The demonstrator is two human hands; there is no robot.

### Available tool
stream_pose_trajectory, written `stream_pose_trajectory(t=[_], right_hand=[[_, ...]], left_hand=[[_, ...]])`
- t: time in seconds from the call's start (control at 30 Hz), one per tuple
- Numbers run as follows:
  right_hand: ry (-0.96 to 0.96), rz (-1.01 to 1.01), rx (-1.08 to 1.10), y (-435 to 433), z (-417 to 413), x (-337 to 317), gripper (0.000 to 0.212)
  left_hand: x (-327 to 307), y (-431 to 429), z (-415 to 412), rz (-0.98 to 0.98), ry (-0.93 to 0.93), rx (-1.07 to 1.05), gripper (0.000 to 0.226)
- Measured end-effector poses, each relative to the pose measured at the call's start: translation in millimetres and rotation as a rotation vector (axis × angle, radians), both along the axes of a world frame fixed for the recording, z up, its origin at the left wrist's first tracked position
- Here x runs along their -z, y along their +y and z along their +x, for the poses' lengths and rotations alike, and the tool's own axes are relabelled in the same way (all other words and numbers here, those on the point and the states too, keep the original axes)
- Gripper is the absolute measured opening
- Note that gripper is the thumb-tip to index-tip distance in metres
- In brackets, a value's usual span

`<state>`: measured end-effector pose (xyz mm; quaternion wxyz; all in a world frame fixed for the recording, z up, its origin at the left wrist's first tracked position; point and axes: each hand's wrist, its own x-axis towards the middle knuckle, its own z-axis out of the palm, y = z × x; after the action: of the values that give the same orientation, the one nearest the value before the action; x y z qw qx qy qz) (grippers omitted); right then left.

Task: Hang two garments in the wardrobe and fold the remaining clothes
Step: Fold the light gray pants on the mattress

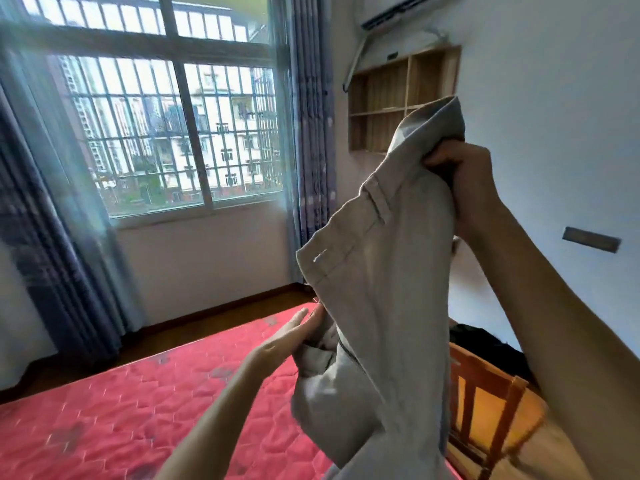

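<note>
Upper left, one barred window (166,126) sits between two curtains (311,116). One red quilted bed (121,410) fills the lower left. At lower centre the left hand (294,336) lays nearly straight fingers against a bunched lower fold of the one beige garment (381,271), thumb out of sight. The garment hangs in mid-air right of centre, showing waistband, belt loop and buttonhole. The right hand (457,164) clenches its top. Behind is one wooden wall shelf (398,98); lower right, one wooden chair (485,393).

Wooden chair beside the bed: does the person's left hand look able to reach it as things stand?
Probably not directly: the beige trousers, hanging from the right hand, lie between the left hand and the wooden chair.
</note>
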<state>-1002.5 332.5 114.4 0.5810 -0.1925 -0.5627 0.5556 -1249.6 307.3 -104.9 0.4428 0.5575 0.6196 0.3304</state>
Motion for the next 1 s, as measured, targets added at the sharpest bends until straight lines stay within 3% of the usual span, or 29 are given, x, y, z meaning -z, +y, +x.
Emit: stream_pose_trajectory(t=[0.07, 0.13, 0.2, 0.23, 0.33, 0.37, 0.43, 0.5, 0.53, 0.7, 0.83, 0.93, 1.0], right_hand=[[-0.013, 0.017, 0.022, 6.5, -2.3, -7.5, 0.015], [-0.049, 0.027, 0.052, 16.3, -1.8, -11.7, 0.015], [-0.063, 0.005, 0.068, 25.8, -1.2, -13.2, 0.014], [-0.062, -0.012, 0.076, 31.8, 0.0, -12.9, 0.016], [-0.036, -0.045, 0.079, 44.1, 1.8, -9.7, 0.018], [-0.027, -0.050, 0.069, 47.0, 1.5, -9.1, 0.020], [-0.014, -0.053, 0.049, 49.9, -0.2, -9.4, 0.023], [-0.011, -0.050, 0.045, 53.5, 0.0, -10.7, 0.023], [-0.020, -0.060, 0.062, 55.9, 1.7, -11.1, 0.024], [-0.058, -0.087, 0.187, 74.8, 21.4, -6.1, 0.032], [-0.117, -0.095, 0.273, 90.8, 31.4, 4.7, 0.016], [-0.177, -0.119, 0.341, 101.9, 31.8, 12.8, 0.016], [-0.211, -0.131, 0.413, 111.2, 30.0, 16.7, 0.020]], left_hand=[[10.4, -13.0, -12.6, -0.122, -0.274, 0.102, 0.071], [10.0, -26.5, -16.7, -0.102, -0.425, 0.178, 0.061], [14.9, -26.6, -20.9, 0.026, -0.614, 0.191, 0.093], [11.6, -27.9, -21.4, 0.116, -0.595, 0.170, 0.110], [-2.5, -22.2, -17.5, 0.452, -0.072, 0.078, 0.127], [-4.1, -18.4, -16.0, 0.549, 0.082, 0.064, 0.119], [-5.9, -9.6, -15.5, 0.717, 0.328, 0.017, 0.079], [-6.2, -1.4, -23.0, 0.749, 0.478, 0.015, 0.046], [-8.1, 1.2, -28.4, 0.731, 0.551, 0.033, 0.039], [-34.0, 5.1, -66.7, 0.772, 0.730, -0.055, 0.045], [-68.4, -0.2, -96.6, 0.746, 0.847, -0.123, 0.047], [-91.4, -5.8, -111.4, 0.687, 0.915, -0.026, 0.034], [-104.2, -12.5, -117.4, 0.670, 0.853, 0.066, 0.029]])
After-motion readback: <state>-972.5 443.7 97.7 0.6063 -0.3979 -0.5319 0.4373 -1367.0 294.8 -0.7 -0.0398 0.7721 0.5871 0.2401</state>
